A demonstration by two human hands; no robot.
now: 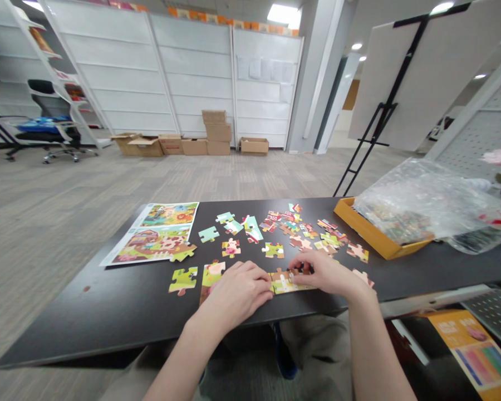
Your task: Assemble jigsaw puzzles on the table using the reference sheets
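Observation:
My left hand [245,285] lies over joined jigsaw puzzle pieces near the table's front edge, fingers together and bent down onto the left end of a strip. Much of what it covers is hidden. My right hand [323,272] has its thumb and fingers pinched on a puzzle piece [290,283] of that strip, which shows a white fence on green. An upright joined section [212,273] sticks out left of my left hand. Beside it lies a loose green piece [183,280]. Above my hands are a cow-face piece [231,248] and another green piece [273,250].
A printed picture sheet [150,236] lies at the table's left. Several loose pieces [298,228] are heaped behind my right hand. An orange box [365,231] holds a clear plastic bag [426,200] on the right. Below the table's right side is another orange box [463,340].

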